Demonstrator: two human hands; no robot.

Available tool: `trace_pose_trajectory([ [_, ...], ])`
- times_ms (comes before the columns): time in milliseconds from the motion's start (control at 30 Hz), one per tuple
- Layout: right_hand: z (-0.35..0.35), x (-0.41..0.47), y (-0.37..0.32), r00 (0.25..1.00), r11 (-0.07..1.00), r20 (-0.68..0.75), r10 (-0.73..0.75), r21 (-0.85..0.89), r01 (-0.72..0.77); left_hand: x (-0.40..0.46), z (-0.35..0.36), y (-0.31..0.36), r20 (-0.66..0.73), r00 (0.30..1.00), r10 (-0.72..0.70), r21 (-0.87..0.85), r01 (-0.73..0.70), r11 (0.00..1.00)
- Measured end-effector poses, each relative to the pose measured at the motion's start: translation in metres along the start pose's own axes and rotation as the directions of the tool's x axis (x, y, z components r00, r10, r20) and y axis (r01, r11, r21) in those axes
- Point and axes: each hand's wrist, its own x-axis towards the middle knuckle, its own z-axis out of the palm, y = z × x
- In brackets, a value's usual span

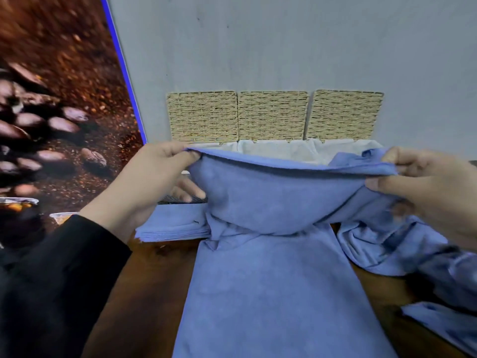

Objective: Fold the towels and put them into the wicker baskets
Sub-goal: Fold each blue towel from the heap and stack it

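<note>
Sagging between pinching hands point(154, 174) — blue towel point(271, 202)

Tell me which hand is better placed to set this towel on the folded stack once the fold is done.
Left, probably. The left hand pinches the towel at its left corner, just above the folded stack. The right hand grips the opposite corner, over the loose pile, farther from the stack.
</note>
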Motion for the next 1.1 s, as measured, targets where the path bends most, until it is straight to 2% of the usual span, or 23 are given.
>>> trace_pose_trajectory([
  [67, -0.005, -0.003, 0.001, 0.979, 0.986, 0.165, 0.124, 0.092, -0.14, -0.002, -0.004, -0.004, 0.109, 0.983, -0.15, -0.007, 0.151, 0.988],
  [100, -0.007, -0.002, 0.003, 0.958, 0.975, 0.217, 0.187, 0.078, -0.208, -0.002, -0.004, -0.004, 0.141, 0.968, -0.205, -0.008, 0.208, 0.978],
  [167, -0.007, 0.01, 0.006, 0.926, 0.952, 0.253, 0.281, 0.051, -0.303, 0.004, 0.005, 0.0, 0.149, 0.956, -0.252, -0.077, 0.265, 0.961],
  [200, -0.007, 0.02, 0.005, 0.932, 0.949, 0.212, 0.294, 0.053, -0.312, 0.01, 0.011, 0.005, 0.111, 0.967, -0.229, -0.14, 0.244, 0.96],
  [233, -0.005, 0.032, 0.003, 0.955, 0.96, 0.125, 0.267, 0.054, -0.276, 0.019, 0.016, 0.008, 0.052, 0.984, -0.17, -0.183, 0.177, 0.967],
  [300, -0.003, 0.057, -0.004, 0.987, 0.992, -0.15, 0.066, -0.1, -0.082, 0.032, 0.021, 0.025, -0.094, 0.995, -0.027, -0.214, 0.006, 0.977],
  [367, -0.001, 0.069, -0.018, 0.909, 0.929, -0.349, -0.229, -0.358, 0.096, 0.04, 0.023, 0.038, -0.192, 0.976, 0.099, -0.192, -0.136, 0.972],
  [400, 0.002, 0.069, -0.023, 0.87, 0.907, -0.375, -0.321, -0.387, 0.168, 0.041, 0.023, 0.038, -0.233, 0.96, 0.154, -0.175, -0.197, 0.965],
  [467, 0.01, 0.051, -0.023, 0.865, 0.905, -0.333, -0.374, -0.336, 0.262, 0.025, 0.022, 0.028, -0.279, 0.937, 0.208, -0.155, -0.258, 0.954],
  [567, 0.025, 0.006, 0.012, 0.934, 0.913, -0.187, -0.305, -0.336, 0.231, -0.012, 0.021, -0.008, -0.24, 0.942, 0.234, 0.012, -0.238, 0.971],
  [633, 0.034, -0.022, 0.048, 0.969, 0.931, -0.114, -0.218, -0.323, 0.171, -0.04, 0.02, -0.04, -0.15, 0.962, 0.226, 0.115, -0.21, 0.971],
  [733, 0.044, -0.055, 0.099, 0.997, 0.931, 0.014, -0.08, -0.355, 0.08, -0.08, 0.023, -0.087, 0.051, 0.993, 0.103, 0.182, -0.111, 0.977],
  [833, 0.053, -0.076, 0.137, 0.991, 0.882, 0.13, -0.028, -0.462, 0.086, -0.105, 0.023, -0.123, 0.233, 0.972, 0.031, 0.381, -0.121, 0.917],
  [1000, 0.056, -0.078, 0.155, 0.978, 0.824, 0.165, -0.128, -0.53, 0.197, -0.103, 0.025, -0.132, 0.216, 0.971, 0.1, 0.449, -0.19, 0.873],
  [1100, 0.055, -0.078, 0.148, 0.981, 0.84, 0.093, -0.172, -0.506, 0.195, -0.1, 0.024, -0.13, 0.156, 0.978, 0.139, 0.454, -0.196, 0.869],
])
